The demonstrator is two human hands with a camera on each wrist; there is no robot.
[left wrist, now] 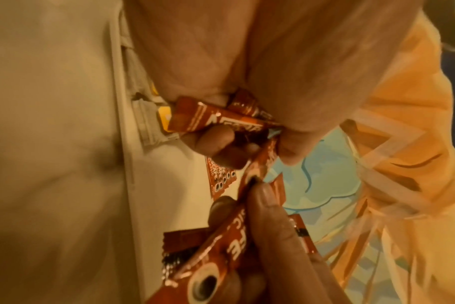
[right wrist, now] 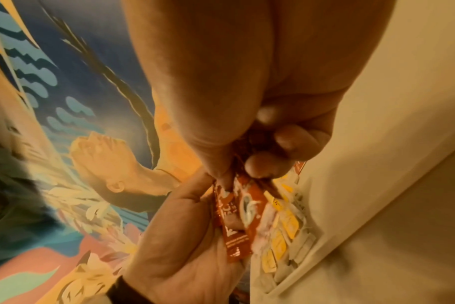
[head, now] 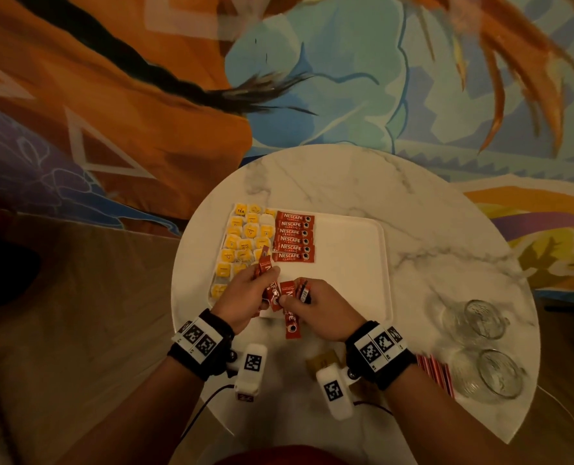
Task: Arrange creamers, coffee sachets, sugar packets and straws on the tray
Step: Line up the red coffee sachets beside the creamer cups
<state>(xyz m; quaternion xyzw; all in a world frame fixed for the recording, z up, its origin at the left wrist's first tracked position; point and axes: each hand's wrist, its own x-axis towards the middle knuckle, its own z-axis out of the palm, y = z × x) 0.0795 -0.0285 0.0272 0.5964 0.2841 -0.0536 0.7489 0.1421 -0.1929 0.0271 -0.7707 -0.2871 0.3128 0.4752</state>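
A white tray [head: 352,263] lies on the round marble table [head: 346,182]. On its left part are several yellow tea bags [head: 242,236], and beside them a neat column of red coffee sachets [head: 294,236]. Over the tray's near edge both hands hold more red sachets. My left hand [head: 267,276] grips a few sachets [head: 265,261], seen close in the left wrist view [left wrist: 216,119]. My right hand [head: 289,299] pinches another bunch of sachets [head: 292,313] between thumb and fingers [right wrist: 268,164]. The two bunches touch. Red-striped straws [head: 436,374] lie by my right forearm.
Two glass mugs [head: 487,318] [head: 497,375] stand at the table's right edge. A brown packet [head: 322,360] lies near the front edge, partly under the right wrist camera. The tray's right half is bare. A patterned fabric [head: 144,95] surrounds the table.
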